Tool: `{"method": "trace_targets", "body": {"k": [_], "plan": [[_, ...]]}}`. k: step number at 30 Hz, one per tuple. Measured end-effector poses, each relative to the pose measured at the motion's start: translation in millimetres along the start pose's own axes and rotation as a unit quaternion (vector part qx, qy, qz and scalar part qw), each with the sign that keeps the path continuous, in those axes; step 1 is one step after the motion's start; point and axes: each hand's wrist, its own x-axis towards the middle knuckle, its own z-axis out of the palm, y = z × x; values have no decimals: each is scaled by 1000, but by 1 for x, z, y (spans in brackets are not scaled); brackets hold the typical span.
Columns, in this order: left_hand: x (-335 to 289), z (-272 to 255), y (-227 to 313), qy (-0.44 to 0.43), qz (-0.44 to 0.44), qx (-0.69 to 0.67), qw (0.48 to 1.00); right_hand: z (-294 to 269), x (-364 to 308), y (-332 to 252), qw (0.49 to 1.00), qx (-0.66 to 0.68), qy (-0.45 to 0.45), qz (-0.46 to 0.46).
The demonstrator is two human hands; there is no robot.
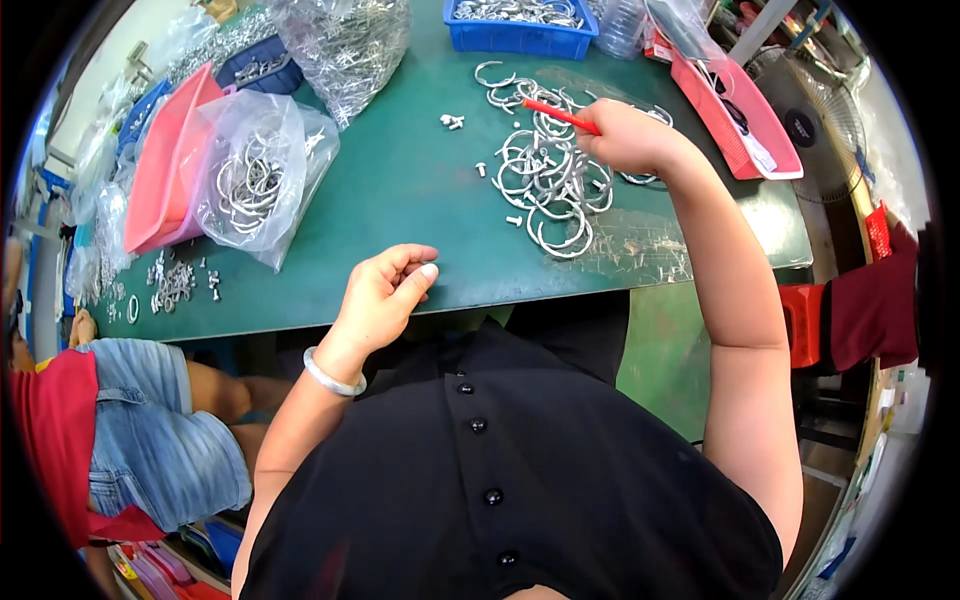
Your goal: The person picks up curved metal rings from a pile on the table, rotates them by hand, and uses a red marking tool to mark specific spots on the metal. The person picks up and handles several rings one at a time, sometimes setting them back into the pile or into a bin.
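Note:
My right hand (630,138) is closed around a slim red stick (560,116), its free end pointing left over a heap of silvery metal rings (555,185). Many of these rings are open curves, and they overlap on the green table (400,190). Small metal studs (452,122) lie left of the heap. At the table's near edge my left hand (385,290) has its fingers curled, with thumb and index finger close together. Whatever may be between them is hidden.
A clear plastic bag of rings (250,185) leans by a pink basket (165,175) at left. Another bag of metal parts (350,50) stands behind. A blue bin (520,38) is at the back, a red basket (735,125) at right. Another person (150,430) is at far left.

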Motion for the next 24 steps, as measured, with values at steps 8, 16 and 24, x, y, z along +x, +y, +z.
{"method": "trace_targets", "body": {"k": [8,16,24], "plan": [[3,3,5,-19,-10,-16,1000,-14,-10,10,996,56,-16,62],[14,23,36,-41,13,-145,989,39,-39,-70,975,-29,180,-124],[33,42,16,-56,-105,-388,914,103,-54,-89,916,-157,280,-242]]}}
